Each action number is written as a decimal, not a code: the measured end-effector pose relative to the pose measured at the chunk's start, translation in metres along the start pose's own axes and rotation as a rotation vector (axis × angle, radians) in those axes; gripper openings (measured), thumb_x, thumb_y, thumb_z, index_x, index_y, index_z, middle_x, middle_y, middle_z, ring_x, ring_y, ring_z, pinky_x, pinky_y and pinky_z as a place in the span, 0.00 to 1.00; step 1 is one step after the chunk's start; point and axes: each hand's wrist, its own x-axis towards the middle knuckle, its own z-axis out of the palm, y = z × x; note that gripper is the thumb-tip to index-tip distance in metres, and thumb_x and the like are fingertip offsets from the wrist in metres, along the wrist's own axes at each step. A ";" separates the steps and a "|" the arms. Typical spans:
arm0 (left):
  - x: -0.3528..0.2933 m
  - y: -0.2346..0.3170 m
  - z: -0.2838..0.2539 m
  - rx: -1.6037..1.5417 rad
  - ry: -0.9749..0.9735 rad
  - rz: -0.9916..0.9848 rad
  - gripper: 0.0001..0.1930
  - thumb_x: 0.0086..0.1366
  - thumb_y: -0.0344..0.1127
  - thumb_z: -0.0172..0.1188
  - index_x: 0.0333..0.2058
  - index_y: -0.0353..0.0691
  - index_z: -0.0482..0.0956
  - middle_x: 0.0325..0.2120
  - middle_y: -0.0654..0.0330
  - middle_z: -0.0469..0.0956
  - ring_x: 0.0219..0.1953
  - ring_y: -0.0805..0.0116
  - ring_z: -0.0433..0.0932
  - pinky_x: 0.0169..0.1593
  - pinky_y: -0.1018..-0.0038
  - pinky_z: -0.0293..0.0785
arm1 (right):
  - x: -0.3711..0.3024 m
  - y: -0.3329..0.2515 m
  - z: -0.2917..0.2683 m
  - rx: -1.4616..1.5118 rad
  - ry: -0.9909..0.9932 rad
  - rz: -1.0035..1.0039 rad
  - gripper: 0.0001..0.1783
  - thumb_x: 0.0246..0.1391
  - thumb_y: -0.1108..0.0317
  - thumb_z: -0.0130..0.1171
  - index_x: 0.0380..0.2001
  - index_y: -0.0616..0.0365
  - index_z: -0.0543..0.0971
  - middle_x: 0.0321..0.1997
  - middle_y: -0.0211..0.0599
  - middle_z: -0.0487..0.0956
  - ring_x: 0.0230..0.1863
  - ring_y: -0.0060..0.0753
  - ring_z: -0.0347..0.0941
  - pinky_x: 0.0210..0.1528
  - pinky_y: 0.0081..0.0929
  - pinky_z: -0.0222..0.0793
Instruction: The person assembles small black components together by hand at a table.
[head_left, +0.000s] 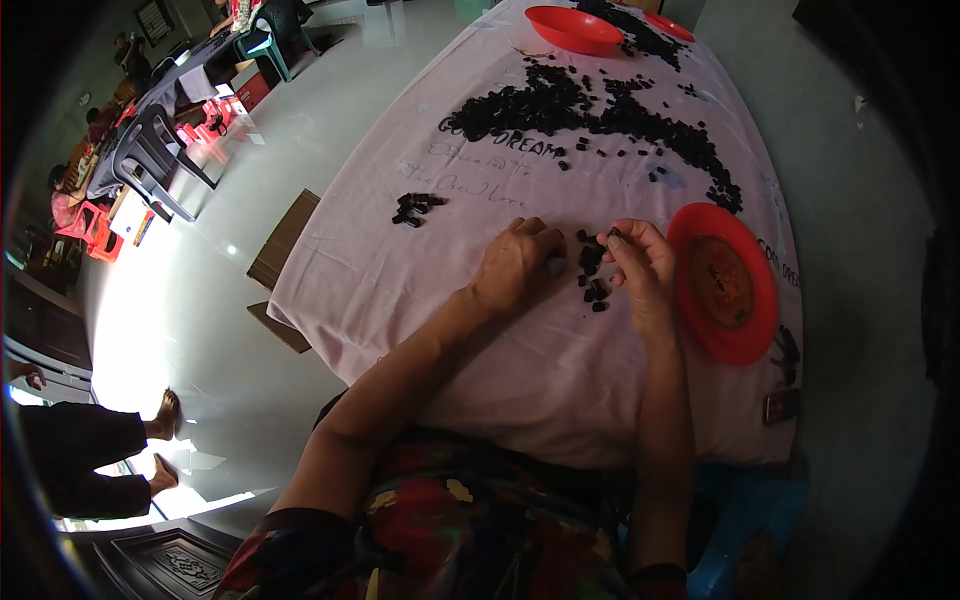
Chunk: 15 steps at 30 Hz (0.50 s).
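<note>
My left hand is closed and lies on the pale pink cloth; its fingertips curl under, and what they hold, if anything, is hidden. To its right, my right hand pinches a small black piece between thumb and forefinger, just above the cloth. Between both hands lies a loose cluster of short black pieces, partly covered by the right fingers. A smaller group of like pieces sits farther left. Close beside my right hand stands a red plate with a brownish middle.
A wide spread of black pieces covers the table's far part, with another red plate behind. A small dark rectangular object lies at the near right edge. Cardboard is left of the table. A person's legs, a grey chair and seated people are leftward.
</note>
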 end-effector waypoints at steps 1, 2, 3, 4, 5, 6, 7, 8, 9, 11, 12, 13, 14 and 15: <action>-0.001 -0.001 0.002 0.019 0.024 -0.018 0.09 0.50 0.31 0.67 0.31 0.38 0.81 0.29 0.53 0.80 0.37 0.51 0.78 0.42 0.63 0.76 | 0.000 0.000 0.000 -0.017 0.004 -0.015 0.09 0.59 0.67 0.61 0.42 0.55 0.78 0.40 0.28 0.82 0.33 0.11 0.70 0.27 0.10 0.62; -0.001 -0.002 0.004 0.038 0.048 -0.037 0.08 0.50 0.31 0.67 0.30 0.37 0.80 0.29 0.53 0.80 0.36 0.51 0.79 0.41 0.63 0.76 | 0.000 0.001 0.000 -0.017 0.004 -0.016 0.09 0.59 0.67 0.61 0.42 0.55 0.78 0.40 0.28 0.82 0.33 0.11 0.70 0.27 0.10 0.62; -0.002 -0.003 0.005 0.039 0.049 -0.036 0.08 0.50 0.31 0.67 0.30 0.37 0.80 0.29 0.53 0.80 0.36 0.51 0.79 0.41 0.63 0.76 | 0.000 0.002 -0.001 -0.003 0.000 -0.014 0.09 0.58 0.68 0.62 0.42 0.55 0.78 0.39 0.26 0.82 0.33 0.11 0.70 0.27 0.10 0.62; -0.001 -0.002 0.006 0.029 0.052 -0.056 0.09 0.49 0.31 0.67 0.31 0.37 0.81 0.29 0.53 0.80 0.35 0.51 0.79 0.41 0.63 0.76 | 0.000 0.003 -0.001 0.011 -0.003 -0.013 0.09 0.58 0.68 0.62 0.42 0.56 0.78 0.38 0.25 0.81 0.33 0.10 0.70 0.27 0.10 0.62; 0.000 0.000 0.006 0.019 0.055 -0.076 0.10 0.49 0.30 0.68 0.32 0.36 0.81 0.28 0.53 0.80 0.34 0.51 0.79 0.40 0.64 0.77 | 0.000 0.004 -0.002 0.010 -0.004 -0.015 0.09 0.58 0.68 0.62 0.42 0.56 0.78 0.38 0.25 0.81 0.33 0.10 0.70 0.27 0.10 0.62; 0.001 0.000 0.005 0.019 0.056 -0.074 0.10 0.49 0.30 0.68 0.32 0.36 0.81 0.28 0.53 0.80 0.34 0.51 0.79 0.40 0.64 0.77 | 0.000 0.004 -0.002 0.029 0.010 -0.024 0.09 0.57 0.69 0.63 0.41 0.56 0.78 0.37 0.24 0.80 0.33 0.10 0.70 0.26 0.10 0.62; 0.002 0.003 0.002 0.024 0.111 0.005 0.12 0.49 0.30 0.68 0.34 0.36 0.82 0.28 0.53 0.80 0.33 0.50 0.79 0.39 0.63 0.77 | 0.000 0.005 -0.001 0.050 0.023 -0.033 0.09 0.57 0.69 0.63 0.41 0.56 0.78 0.36 0.23 0.80 0.33 0.10 0.70 0.26 0.10 0.61; 0.004 0.005 -0.001 0.029 0.166 0.084 0.14 0.48 0.30 0.69 0.36 0.35 0.82 0.27 0.52 0.80 0.33 0.50 0.79 0.38 0.63 0.77 | 0.000 0.004 0.000 0.050 0.023 -0.033 0.09 0.57 0.69 0.63 0.41 0.56 0.78 0.36 0.23 0.80 0.33 0.10 0.70 0.26 0.10 0.61; 0.004 0.006 -0.002 0.029 0.166 0.084 0.14 0.48 0.30 0.69 0.36 0.35 0.82 0.27 0.52 0.80 0.33 0.50 0.79 0.38 0.63 0.77 | 0.000 0.003 0.002 0.066 0.016 -0.014 0.10 0.57 0.70 0.62 0.42 0.56 0.78 0.37 0.25 0.80 0.33 0.11 0.70 0.27 0.09 0.62; 0.004 0.010 -0.003 -0.093 0.172 0.081 0.13 0.53 0.28 0.69 0.39 0.34 0.82 0.28 0.55 0.81 0.32 0.60 0.81 0.38 0.68 0.78 | -0.001 0.003 0.003 0.080 0.013 0.007 0.10 0.58 0.71 0.62 0.43 0.57 0.78 0.38 0.26 0.80 0.32 0.11 0.70 0.27 0.09 0.63; 0.003 0.015 -0.001 -0.095 0.171 0.081 0.13 0.53 0.28 0.69 0.39 0.34 0.82 0.28 0.55 0.81 0.32 0.60 0.81 0.38 0.68 0.78 | -0.001 0.004 0.003 0.081 0.013 0.004 0.10 0.58 0.71 0.62 0.43 0.57 0.78 0.37 0.26 0.80 0.32 0.11 0.70 0.27 0.09 0.63; 0.002 0.024 0.001 -0.431 0.109 -0.163 0.11 0.56 0.28 0.67 0.38 0.33 0.82 0.30 0.57 0.82 0.33 0.65 0.81 0.38 0.71 0.78 | 0.000 0.005 0.004 0.082 0.010 0.000 0.10 0.58 0.71 0.61 0.43 0.57 0.78 0.36 0.26 0.80 0.32 0.11 0.70 0.27 0.09 0.63; 0.001 0.029 0.003 -0.763 0.042 -0.410 0.08 0.59 0.28 0.65 0.38 0.32 0.83 0.31 0.58 0.82 0.33 0.70 0.81 0.39 0.74 0.78 | 0.000 0.007 0.003 0.082 0.009 0.002 0.10 0.58 0.71 0.61 0.43 0.57 0.78 0.36 0.26 0.80 0.32 0.11 0.70 0.27 0.09 0.63; 0.001 0.024 0.005 -0.763 0.042 -0.412 0.08 0.59 0.28 0.65 0.38 0.32 0.83 0.31 0.58 0.82 0.33 0.70 0.81 0.39 0.74 0.78 | -0.001 0.008 0.003 0.064 -0.017 -0.010 0.09 0.58 0.72 0.61 0.42 0.57 0.78 0.36 0.26 0.80 0.32 0.10 0.70 0.27 0.09 0.62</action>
